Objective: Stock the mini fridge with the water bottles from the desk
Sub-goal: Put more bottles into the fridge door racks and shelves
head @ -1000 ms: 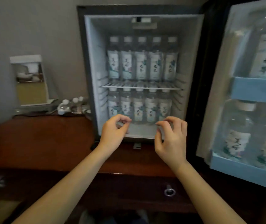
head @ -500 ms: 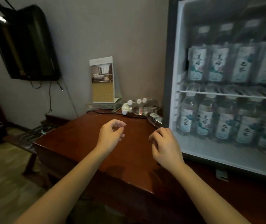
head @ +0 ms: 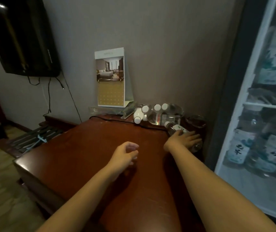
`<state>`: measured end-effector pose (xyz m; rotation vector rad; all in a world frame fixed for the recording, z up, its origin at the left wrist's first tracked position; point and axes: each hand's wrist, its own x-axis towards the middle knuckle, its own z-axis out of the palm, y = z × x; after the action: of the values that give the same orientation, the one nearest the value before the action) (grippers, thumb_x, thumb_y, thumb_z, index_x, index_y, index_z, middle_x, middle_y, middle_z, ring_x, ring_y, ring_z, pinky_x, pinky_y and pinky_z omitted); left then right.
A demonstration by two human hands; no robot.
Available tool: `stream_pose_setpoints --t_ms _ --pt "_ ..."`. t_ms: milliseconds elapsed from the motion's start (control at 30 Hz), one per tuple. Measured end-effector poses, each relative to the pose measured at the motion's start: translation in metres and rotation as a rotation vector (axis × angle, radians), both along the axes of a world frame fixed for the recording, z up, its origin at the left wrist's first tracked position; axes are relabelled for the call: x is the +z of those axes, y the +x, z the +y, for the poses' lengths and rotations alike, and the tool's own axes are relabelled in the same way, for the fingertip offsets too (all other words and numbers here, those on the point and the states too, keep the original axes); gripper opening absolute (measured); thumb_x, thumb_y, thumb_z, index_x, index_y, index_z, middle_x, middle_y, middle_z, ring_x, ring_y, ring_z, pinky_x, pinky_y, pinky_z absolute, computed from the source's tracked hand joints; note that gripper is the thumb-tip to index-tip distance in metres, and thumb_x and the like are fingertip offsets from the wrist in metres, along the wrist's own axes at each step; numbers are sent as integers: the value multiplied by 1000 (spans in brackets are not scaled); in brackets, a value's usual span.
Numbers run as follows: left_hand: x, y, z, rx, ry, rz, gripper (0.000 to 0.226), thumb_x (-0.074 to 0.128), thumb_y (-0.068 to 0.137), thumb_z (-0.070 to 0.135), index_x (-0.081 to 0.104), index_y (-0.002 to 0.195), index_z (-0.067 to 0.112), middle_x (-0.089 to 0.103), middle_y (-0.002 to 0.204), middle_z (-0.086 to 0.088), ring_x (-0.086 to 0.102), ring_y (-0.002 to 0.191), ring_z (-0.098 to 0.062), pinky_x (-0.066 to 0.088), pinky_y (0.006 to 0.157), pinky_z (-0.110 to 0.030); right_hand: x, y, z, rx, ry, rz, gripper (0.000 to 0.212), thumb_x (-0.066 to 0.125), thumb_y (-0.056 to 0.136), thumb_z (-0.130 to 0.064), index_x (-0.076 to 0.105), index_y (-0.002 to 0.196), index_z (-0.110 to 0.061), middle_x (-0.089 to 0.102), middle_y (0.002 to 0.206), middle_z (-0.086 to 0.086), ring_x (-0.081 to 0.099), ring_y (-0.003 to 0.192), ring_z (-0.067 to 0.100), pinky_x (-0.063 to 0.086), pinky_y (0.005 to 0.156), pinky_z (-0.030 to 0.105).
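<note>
Bottle (head: 177,128) lying on side at desk (head: 87,158) back right corner, cap toward left, just beside fridge (head: 231,91); right hand (head: 183,138) laid over bottle body, fingers (head: 194,137) spread across it, full grip cannot tell; more bottles (head: 152,113) piled behind by wall, white caps showing; glass (head: 195,122) just right of pile; left hand (head: 125,154) hovers over desk, fingers loosely curled, holding nothing; fridge open, blurred stocked bottles (head: 275,149) on two levels; calendar (head: 111,77) upright at wall; TV (head: 18,36) upper left.
</note>
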<state>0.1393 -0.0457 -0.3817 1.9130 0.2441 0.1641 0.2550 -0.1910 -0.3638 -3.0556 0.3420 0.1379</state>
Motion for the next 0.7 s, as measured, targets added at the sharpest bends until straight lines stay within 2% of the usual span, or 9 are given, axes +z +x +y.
stream_pose_setpoints --t_ms 67,167,233,367,467,567,633,700 --pt "-10 2 11 18 -12 37 19 50 94 14 57 110 21 53 111 5 57 100 -13 50 82 -27 -10 8 2 -24 -65 -79 86 57 89 -33 1 150 -10 6 153 28 9 141 45 9 113 55" --pt "-17 3 21 62 -46 50 19 48 95 12 57 110 19 53 113 1 56 103 -15 48 83 -27 -7 15 0 -22 -168 -182 66 52 91 -27 22 145 -2 24 146 19 24 136 34 23 112 46" --pt "-19 3 22 61 -51 46 19 47 95 12 57 110 19 54 112 1 57 100 -14 48 81 -25 -2 17 1 -25 -106 -131 63 54 90 -31 31 141 -2 26 144 16 27 133 31 29 108 40" --pt "-18 2 10 40 -29 34 20 48 94 11 57 111 17 56 102 5 57 93 -11 45 75 -18 -3 10 6 23 137 -41 64 63 85 -32 33 137 -8 42 139 17 42 127 32 43 98 39" --pt "-19 1 -2 29 -21 46 21 50 94 12 58 113 14 58 104 2 55 92 -11 44 71 -18 -7 -3 4 115 131 -67 69 68 80 -36 35 134 -9 47 135 15 47 123 31 46 93 38" --pt "-18 -2 -12 64 -45 57 26 51 94 19 57 119 14 59 113 -1 54 101 -12 40 82 -22 -12 -22 4 233 114 -139 67 70 77 -41 41 129 -9 53 130 12 51 119 30 45 92 36" --pt "-15 -5 -19 104 -117 63 31 51 94 27 52 123 15 58 118 -3 54 106 -15 41 87 -25 -14 -38 5 337 76 -176 65 70 76 -43 43 126 -11 55 127 11 50 119 28 44 93 36" --pt "-9 -12 -27 131 -217 32 29 53 92 35 48 115 19 58 115 -3 56 104 -17 43 86 -28 -14 -55 4 425 111 -207 63 69 75 -43 44 122 -11 57 123 10 52 116 28 44 91 36"
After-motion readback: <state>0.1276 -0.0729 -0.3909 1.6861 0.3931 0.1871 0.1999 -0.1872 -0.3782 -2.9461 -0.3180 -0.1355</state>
